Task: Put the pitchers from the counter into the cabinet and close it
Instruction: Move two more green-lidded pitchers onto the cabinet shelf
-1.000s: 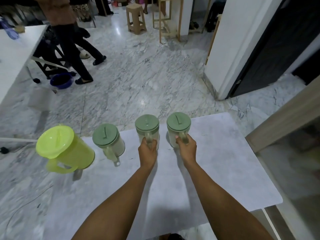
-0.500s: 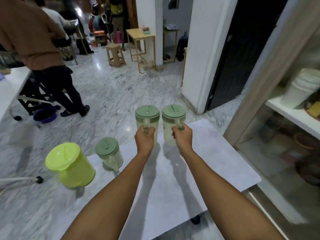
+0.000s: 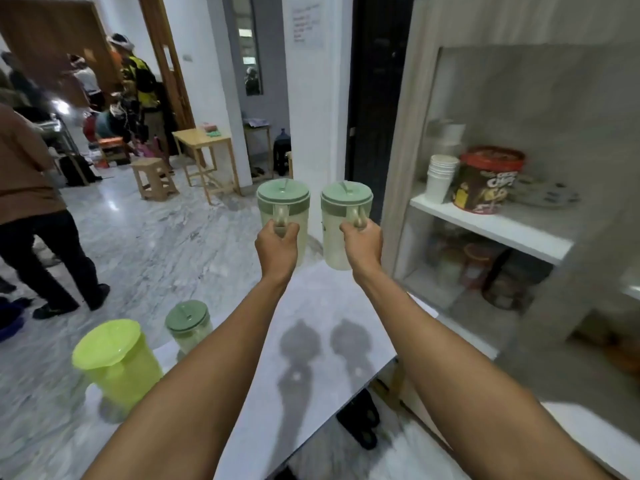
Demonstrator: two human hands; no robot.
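Observation:
Two clear pitchers with sage-green lids hang in the air above the white counter (image 3: 311, 358). My left hand (image 3: 277, 245) grips the handle of the left pitcher (image 3: 287, 206). My right hand (image 3: 363, 244) grips the handle of the right pitcher (image 3: 341, 216). A third green-lidded pitcher (image 3: 188, 327) and a lime-green pitcher (image 3: 114, 362) stand on the counter at the lower left, partly behind my left forearm. The cabinet (image 3: 485, 223) stands open on the right, with a white shelf at about the height of my hands.
On the cabinet shelf stand stacked white cups (image 3: 440, 178) and a red-lidded snack tub (image 3: 488, 181); jars sit on the level below. A person in dark trousers (image 3: 41, 237) stands at the left. Wooden stools and a table (image 3: 204, 157) lie beyond. Black shoes (image 3: 360, 420) lie under the counter.
Both hands have lifted their pitchers off the counter and raised them. The view has swung up and to the right, bringing the open cabinet into sight.

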